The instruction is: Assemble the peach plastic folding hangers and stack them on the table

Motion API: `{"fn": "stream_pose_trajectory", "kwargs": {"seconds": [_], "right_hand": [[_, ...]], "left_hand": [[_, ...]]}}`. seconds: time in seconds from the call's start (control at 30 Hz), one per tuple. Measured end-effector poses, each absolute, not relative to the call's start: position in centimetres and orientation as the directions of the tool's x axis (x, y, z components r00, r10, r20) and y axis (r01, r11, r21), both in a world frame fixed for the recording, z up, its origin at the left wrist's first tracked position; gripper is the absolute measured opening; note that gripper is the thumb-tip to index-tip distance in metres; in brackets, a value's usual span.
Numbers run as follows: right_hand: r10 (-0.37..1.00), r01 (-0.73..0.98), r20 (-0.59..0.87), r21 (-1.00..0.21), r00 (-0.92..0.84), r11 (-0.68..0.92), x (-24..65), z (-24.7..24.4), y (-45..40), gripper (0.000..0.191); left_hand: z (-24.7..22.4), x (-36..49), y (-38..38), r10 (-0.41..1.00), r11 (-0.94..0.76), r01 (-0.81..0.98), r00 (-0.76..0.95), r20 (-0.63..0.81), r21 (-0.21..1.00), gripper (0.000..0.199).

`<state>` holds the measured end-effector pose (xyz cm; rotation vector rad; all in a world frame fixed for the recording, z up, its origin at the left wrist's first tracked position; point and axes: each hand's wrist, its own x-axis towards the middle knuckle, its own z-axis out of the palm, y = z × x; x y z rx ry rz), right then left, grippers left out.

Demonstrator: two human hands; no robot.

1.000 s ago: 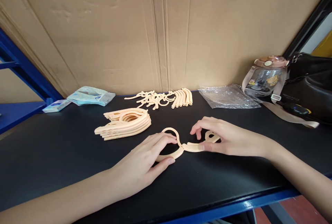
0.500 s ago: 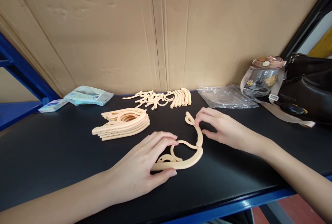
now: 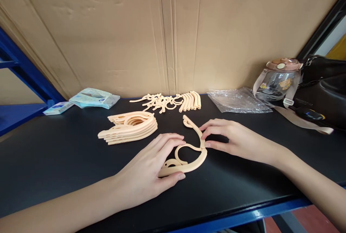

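A beige plastic folding clothes hanger (image 3: 195, 164) lies on the black table, its two arms bent at a middle joint and its curved hook between them. My left hand (image 3: 156, 168) is closed around the near arm, thumb along the front side and fingers over the back; the arm's end is hidden under the palm. Against the far arm, just above the joint, are the thumb and fingertips of my right hand (image 3: 229, 137). To the left sits a stack of folded beige hangers (image 3: 132, 128).
Loose hook pieces (image 3: 162, 101) and a row of curved arm pieces (image 3: 190, 101) lie at the back. Beyond them stands a cardboard wall (image 3: 121, 27). A clear plastic bag (image 3: 238, 99), a strapped bottle (image 3: 279, 81) and a black bag (image 3: 329, 96) are at right; tissue packs (image 3: 93, 98) at left.
The hanger's far arm has swung leftward, closer to the near arm. My right hand has slid down toward the joint. The left hand stays on the near arm; the view shifted slightly.
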<state>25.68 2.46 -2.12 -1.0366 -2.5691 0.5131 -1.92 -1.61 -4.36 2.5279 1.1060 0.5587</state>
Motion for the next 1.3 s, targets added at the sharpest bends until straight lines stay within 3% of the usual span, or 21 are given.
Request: {"fn": "stream_pose_trajectory", "kwargs": {"seconds": [0.23,0.53,0.73,0.87,1.0,1.13,1.23,1.3], "right_hand": [[0.637,0.432,0.147,-0.619,-0.756,0.656,25.1,-1.8,2.0,0.021],[0.655,0.417,0.161,-0.655,-0.738,0.630,24.9,-1.9,1.9,0.018],[0.723,0.505,0.287,-0.557,-0.628,0.659,25.3,-2.3,2.5,0.019],[0.739,0.549,0.340,-0.506,-0.582,0.665,25.8,-2.4,3.9,0.019],[0.734,0.630,0.267,-0.384,-0.624,0.675,26.0,-2.2,5.9,0.021],[0.664,0.640,0.199,-0.178,-0.721,0.748,25.4,-2.5,7.5,0.028],[0.630,0.612,0.210,-0.150,-0.748,0.777,24.8,-3.4,8.2,0.030],[0.628,0.611,0.241,-0.148,-0.740,0.778,24.6,-4.0,8.4,0.032]], "left_hand": [[-4.8,-2.2,-1.4,0.758,-0.641,0.659,0.624,0.190,0.393,0.064],[-4.8,-2.4,-1.5,0.698,-0.693,0.618,0.704,0.130,0.370,0.078],[-3.7,-1.6,-1.9,0.714,-0.663,0.601,0.687,0.136,0.446,0.060],[-1.5,-2.0,-1.8,0.729,-0.676,0.620,0.642,0.239,0.398,0.058],[1.7,-4.6,-0.1,0.790,-0.612,0.709,0.529,0.310,0.350,0.062],[4.0,-8.4,2.1,0.879,-0.470,0.778,0.368,0.304,0.418,0.062],[4.4,-10.8,3.2,0.933,-0.344,0.820,0.240,0.269,0.458,0.065],[4.2,-12.0,3.8,0.945,-0.312,0.851,0.233,0.228,0.422,0.066]]}}
